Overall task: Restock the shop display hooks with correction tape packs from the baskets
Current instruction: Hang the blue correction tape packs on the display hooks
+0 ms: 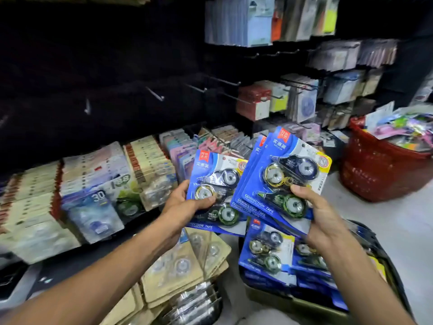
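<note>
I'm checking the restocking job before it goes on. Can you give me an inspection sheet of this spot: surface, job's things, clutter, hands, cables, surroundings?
Surface: pale floor, bare in front of the red basket.
Job's things: single blue pack in the left hand; fanned stack of blue packs in the right; more blue packs in the dark basket below.
Empty hooks: several bare on the dark wall.
Clutter: beige packs piled low at centre.
Hands: left hand grips the single pack; right hand grips the stack.
Cables: nothing seen.
Surroundings: full pack rows at left; red basket of mixed goods at right.
</note>
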`<control>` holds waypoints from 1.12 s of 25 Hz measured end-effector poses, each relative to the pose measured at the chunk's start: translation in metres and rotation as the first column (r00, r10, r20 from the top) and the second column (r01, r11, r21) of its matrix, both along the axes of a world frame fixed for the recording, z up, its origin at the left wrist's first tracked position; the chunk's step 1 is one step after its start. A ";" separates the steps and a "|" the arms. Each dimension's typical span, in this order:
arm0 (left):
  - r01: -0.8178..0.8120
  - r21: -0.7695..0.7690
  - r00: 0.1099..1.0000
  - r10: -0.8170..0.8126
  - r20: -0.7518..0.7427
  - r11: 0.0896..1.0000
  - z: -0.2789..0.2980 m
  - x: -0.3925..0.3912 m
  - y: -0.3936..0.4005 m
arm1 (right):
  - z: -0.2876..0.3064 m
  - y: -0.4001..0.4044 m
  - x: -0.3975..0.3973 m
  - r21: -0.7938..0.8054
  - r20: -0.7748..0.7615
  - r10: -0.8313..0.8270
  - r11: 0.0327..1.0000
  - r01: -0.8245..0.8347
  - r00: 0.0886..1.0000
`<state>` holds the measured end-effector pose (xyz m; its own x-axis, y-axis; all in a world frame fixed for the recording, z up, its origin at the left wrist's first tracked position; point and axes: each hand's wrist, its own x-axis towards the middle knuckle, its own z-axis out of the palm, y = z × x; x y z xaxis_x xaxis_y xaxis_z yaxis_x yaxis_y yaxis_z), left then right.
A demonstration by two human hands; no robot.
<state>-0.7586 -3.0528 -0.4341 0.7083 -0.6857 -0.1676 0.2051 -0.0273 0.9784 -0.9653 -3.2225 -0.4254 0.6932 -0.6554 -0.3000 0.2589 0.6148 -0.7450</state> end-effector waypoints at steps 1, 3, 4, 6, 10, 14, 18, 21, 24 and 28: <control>-0.025 -0.005 1.000 0.025 0.013 1.000 0.012 0.004 0.019 | 0.008 0.013 0.017 -0.015 0.011 0.036 0.999 -0.036 0.999; -0.122 -0.012 0.992 0.122 0.025 0.992 0.037 0.013 0.066 | 0.025 0.047 0.053 -0.044 0.021 0.144 0.989 -0.143 0.989; -0.165 -0.013 0.986 0.165 0.033 0.986 0.047 0.021 0.089 | 0.033 0.067 0.067 -0.050 0.026 0.206 0.977 -0.205 0.978; -0.234 -0.029 0.970 0.235 0.055 0.972 0.065 0.037 0.131 | 0.043 0.100 0.093 -0.070 0.030 0.284 0.957 -0.282 0.958; -0.363 -0.084 0.920 0.371 0.126 0.928 0.077 0.064 0.197 | 0.072 0.157 0.131 -0.095 0.008 0.397 0.914 -0.395 0.918; -0.478 -0.129 0.866 0.491 0.096 0.869 0.072 0.083 0.246 | 0.083 0.207 0.165 -0.104 -0.037 0.461 0.881 -0.462 0.887; -0.537 -0.140 0.830 0.551 0.088 0.832 0.069 0.102 0.293 | 0.074 0.249 0.198 -0.096 -0.074 0.484 0.867 -0.489 0.872; -0.605 -0.124 0.777 0.618 0.123 0.786 0.070 0.109 0.343 | 0.074 0.287 0.222 -0.096 -0.072 0.548 0.828 -0.553 0.833; -0.691 -0.102 0.705 0.698 0.124 0.715 0.074 0.102 0.387 | 0.079 0.319 0.238 -0.123 -0.058 0.612 0.780 -0.614 0.789; -0.785 -0.085 0.598 0.787 0.149 0.613 0.087 0.086 0.431 | 0.081 0.348 0.244 -0.083 -0.018 0.644 0.761 -0.643 0.765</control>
<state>-0.6722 -2.6220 -0.3476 0.9890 0.1481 -0.0015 -0.0106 0.0806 0.9967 -0.7218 -2.8743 -0.3444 0.9635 -0.0748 -0.2570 -0.1679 0.5786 -0.7981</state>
